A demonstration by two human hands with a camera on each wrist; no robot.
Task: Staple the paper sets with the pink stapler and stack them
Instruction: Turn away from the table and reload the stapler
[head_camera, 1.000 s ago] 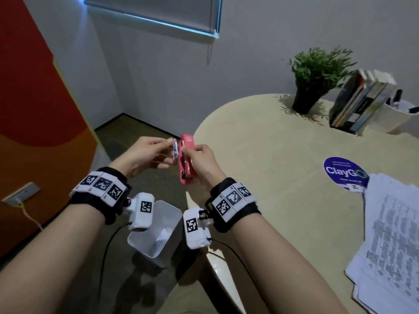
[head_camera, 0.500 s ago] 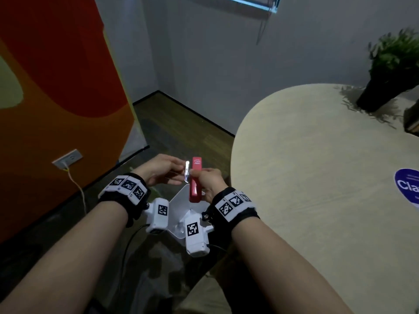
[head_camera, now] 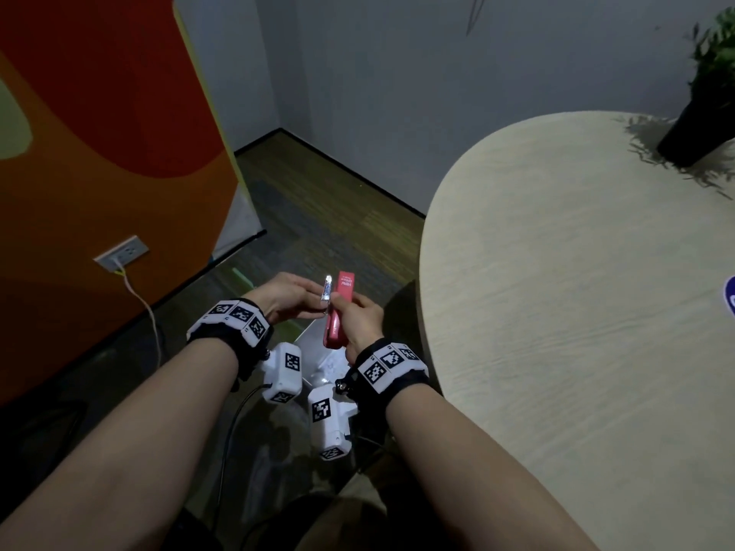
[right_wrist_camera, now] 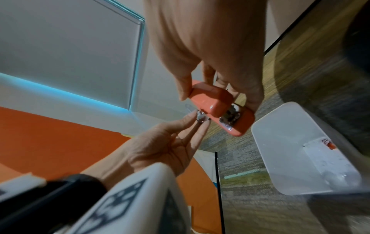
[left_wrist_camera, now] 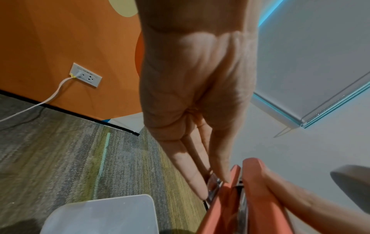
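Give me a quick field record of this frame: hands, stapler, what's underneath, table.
right hand: grips the pink stapler, held off the table
left hand: pinches a silver metal part at the stapler's side
stapler state: opened up, metal track exposed in the right wrist view
below hands: translucent white bin on the carpet, something pale inside
table: round, light wood, to the right of the hands
on table: potted plant at the far edge
papers: not in view
stapling: not yet begun
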